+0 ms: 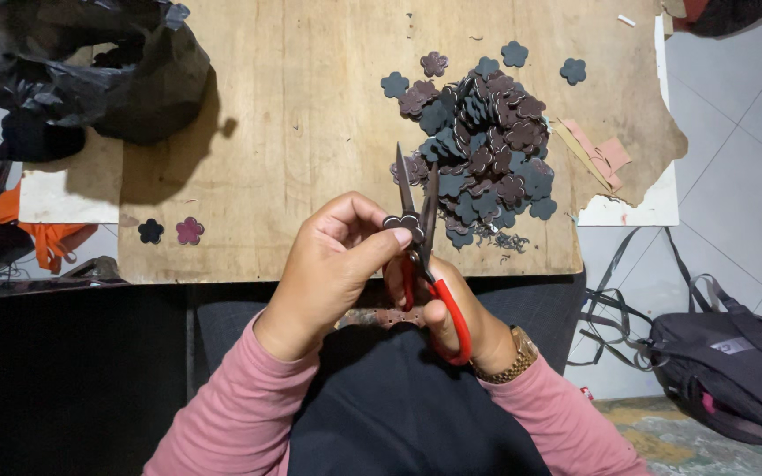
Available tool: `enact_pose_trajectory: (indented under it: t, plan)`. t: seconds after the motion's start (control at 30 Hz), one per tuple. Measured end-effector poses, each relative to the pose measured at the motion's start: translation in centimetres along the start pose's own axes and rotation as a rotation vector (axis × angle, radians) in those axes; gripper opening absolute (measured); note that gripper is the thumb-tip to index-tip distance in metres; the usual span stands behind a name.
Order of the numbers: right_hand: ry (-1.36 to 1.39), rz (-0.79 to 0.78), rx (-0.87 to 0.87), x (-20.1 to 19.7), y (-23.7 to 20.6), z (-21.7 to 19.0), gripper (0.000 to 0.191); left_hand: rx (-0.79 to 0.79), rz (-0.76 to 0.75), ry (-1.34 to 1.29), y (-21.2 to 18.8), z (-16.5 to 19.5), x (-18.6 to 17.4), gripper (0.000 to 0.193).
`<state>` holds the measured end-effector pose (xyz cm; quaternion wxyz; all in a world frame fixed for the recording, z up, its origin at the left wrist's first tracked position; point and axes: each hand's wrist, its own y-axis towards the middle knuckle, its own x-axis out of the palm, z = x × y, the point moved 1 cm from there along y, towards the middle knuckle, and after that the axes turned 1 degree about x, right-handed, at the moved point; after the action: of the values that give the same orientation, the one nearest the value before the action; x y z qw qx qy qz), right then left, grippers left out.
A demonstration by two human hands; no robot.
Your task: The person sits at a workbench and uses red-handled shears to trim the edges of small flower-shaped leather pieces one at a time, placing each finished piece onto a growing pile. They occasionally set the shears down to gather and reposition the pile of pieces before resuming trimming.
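- Here, the right hand [451,308] is closed through the red handles of the scissors [425,256], whose blades stand open and point away from the person, up toward the surface.
- Just left of it, the left hand [332,269] pinches a small dark flower-shaped piece [403,223] between thumb and forefinger, right at the crotch of the blades. The thumb tip lies touching-close to the cutting edge, so a hasty snip could likely nick it or clip a petal.
- Below both hands, a strip of brown material [381,317] hangs over the lap; if it drags, it may twist the piece off line.
- Beyond the blade tips, a heap of cut flowers [487,150] sits on the wooden surface [310,115]; a careless sweep of the points could scatter it.
- Farther left of the left hand, two loose flowers [169,231] lie near the edge and might be knocked off.
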<state>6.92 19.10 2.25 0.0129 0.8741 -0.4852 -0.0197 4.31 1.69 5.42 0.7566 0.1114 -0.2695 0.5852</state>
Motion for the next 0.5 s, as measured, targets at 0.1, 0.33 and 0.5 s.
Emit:
enact_pose_trajectory:
  t: [0.1, 0.33, 0.5]
  plan:
    - [-0.015, 0.013, -0.003, -0.1, -0.1, 0.3, 0.095, -0.001, -0.033, -0.007, -0.1, 0.0, 0.0, 0.010]
    - [0.016, 0.047, 0.031, 0.0, -0.5, 1.4, 0.091, 0.011, -0.013, 0.024, -0.2, -0.5, -0.1, 0.009]
    - [0.030, 0.062, 0.019, 0.1, -0.4, 1.0, 0.091, 0.056, 0.041, 0.051, 0.0, -0.6, -0.4, 0.009]
